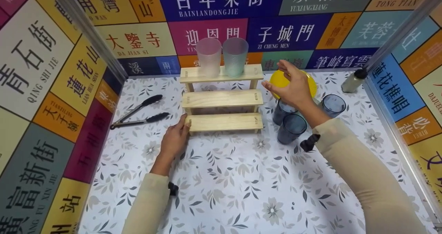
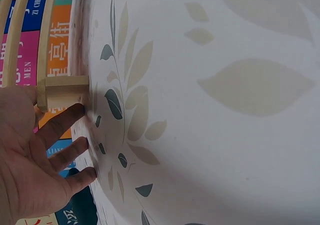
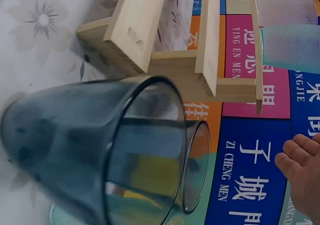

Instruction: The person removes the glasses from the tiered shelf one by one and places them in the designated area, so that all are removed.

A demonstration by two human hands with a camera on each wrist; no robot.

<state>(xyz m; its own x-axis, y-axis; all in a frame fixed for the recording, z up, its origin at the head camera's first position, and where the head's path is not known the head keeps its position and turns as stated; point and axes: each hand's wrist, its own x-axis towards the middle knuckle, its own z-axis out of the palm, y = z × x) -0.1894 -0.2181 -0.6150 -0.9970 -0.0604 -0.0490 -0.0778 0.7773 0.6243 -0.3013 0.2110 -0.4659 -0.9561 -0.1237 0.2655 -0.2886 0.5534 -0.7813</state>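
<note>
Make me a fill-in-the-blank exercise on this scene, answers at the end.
1. Two frosted cups stand on the ____ step of the wooden rack.
2. The left hand touches one end of the rack's ____ step.
3. In the head view, the tongs lie to the ____ of the rack.
4. The round item behind the right hand is coloured ____.

Missing words: top; bottom; left; yellow.

Left hand [image 1: 174,137] low, fingers [image 2: 68,154] spread; right hand [image 1: 293,89] raised, thumb [image 1: 272,88] apart.
</note>
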